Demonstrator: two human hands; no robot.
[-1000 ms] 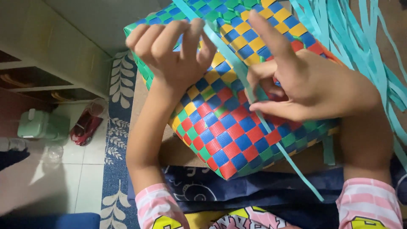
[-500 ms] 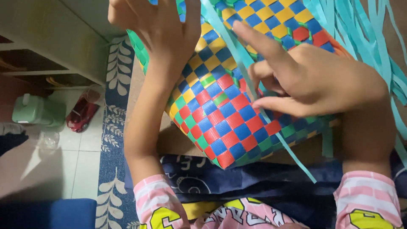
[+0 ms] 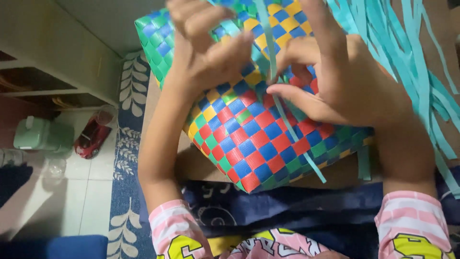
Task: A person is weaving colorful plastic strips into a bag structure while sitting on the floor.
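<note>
both hands on woven basket, teal strip

The basket is woven from flat plastic strips in red, blue, green and yellow, smooth with a slight sheen, and the loose teal strips beside it look like the same thin, stiff, glossy plastic. The sleeves are soft matt knit cloth in pink and white stripes, the dark blue fabric under the basket is matt cloth too, and the rug looks like flat woven textile. The floor is smooth, shiny tile, the toy car is glossy red plastic, and the shelf has a matt painted look.
</note>
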